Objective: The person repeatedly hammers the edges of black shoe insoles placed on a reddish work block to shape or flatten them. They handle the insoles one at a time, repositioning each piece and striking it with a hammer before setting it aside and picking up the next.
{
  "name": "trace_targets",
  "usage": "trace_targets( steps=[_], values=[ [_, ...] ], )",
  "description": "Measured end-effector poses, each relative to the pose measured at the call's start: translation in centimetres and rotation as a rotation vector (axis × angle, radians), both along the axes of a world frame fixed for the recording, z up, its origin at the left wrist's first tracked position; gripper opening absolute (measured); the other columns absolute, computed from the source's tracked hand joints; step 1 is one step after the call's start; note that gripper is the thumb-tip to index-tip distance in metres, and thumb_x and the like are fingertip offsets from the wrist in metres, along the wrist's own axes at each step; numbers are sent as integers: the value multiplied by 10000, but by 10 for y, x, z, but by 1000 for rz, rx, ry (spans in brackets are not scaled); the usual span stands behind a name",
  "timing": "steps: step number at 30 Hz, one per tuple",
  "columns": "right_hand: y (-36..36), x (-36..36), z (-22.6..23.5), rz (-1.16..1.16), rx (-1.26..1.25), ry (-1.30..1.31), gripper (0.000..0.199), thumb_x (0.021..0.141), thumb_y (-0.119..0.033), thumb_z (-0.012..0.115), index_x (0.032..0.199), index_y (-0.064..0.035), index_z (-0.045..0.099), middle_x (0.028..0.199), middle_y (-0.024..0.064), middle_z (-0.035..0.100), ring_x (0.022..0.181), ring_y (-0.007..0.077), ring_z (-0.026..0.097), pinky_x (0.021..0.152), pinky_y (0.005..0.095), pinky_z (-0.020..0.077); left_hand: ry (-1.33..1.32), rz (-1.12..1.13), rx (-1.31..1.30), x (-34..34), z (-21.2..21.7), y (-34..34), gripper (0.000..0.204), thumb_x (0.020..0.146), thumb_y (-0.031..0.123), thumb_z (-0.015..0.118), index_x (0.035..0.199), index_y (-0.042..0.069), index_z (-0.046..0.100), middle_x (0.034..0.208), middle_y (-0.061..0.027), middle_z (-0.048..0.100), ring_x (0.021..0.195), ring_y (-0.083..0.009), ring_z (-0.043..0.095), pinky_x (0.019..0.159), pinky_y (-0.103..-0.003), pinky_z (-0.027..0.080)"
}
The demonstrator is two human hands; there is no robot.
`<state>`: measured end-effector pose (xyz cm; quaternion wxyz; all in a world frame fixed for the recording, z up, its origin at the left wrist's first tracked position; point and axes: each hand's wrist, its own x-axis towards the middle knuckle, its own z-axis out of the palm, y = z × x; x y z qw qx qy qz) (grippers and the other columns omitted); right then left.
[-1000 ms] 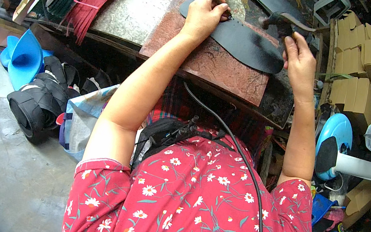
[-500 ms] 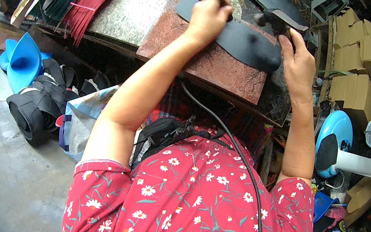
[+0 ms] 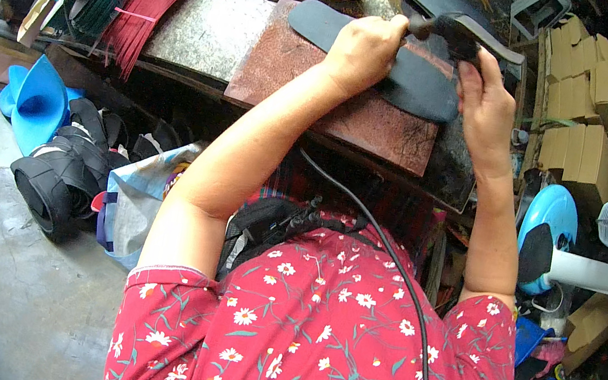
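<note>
A dark grey shoe sole lies flat on a reddish slab; a black tool above it.
</note>
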<state>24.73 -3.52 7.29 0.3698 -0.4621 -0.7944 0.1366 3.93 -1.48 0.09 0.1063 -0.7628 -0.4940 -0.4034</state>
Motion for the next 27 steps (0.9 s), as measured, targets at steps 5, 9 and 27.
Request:
trace_targets(
  steps=[5, 9, 27],
  values=[
    [14, 16, -32, -122, -44, -214, 373, 965, -418, 555, 1211, -143, 604, 857, 181, 690, 823, 366, 677, 683, 426, 509, -912, -2, -355, -21, 1, 9, 142, 926, 86, 632, 1020, -3, 573, 876, -101, 701, 771, -150, 688, 708, -283, 573],
    [11, 14, -34, -184, -122, -282, 385, 957, -474, 520, 1193, -183, 610, 934, 198, 690, 914, 415, 652, 753, 488, 511, -1033, -79, -123, -51, 5, 4, 93, 945, 51, 595, 1023, 6, 576, 932, -99, 697, 826, -155, 681, 751, -282, 573],
    [-1, -29, 21, 90, 141, 87, 372, 958, -391, 594, 1188, -100, 623, 824, 148, 695, 718, 270, 689, 633, 353, 521, -15, 154, -95, -37, 5, -4, 175, 848, 114, 669, 964, 29, 570, 814, -220, 660, 786, -402, 659, 687, -422, 538]
  ],
)
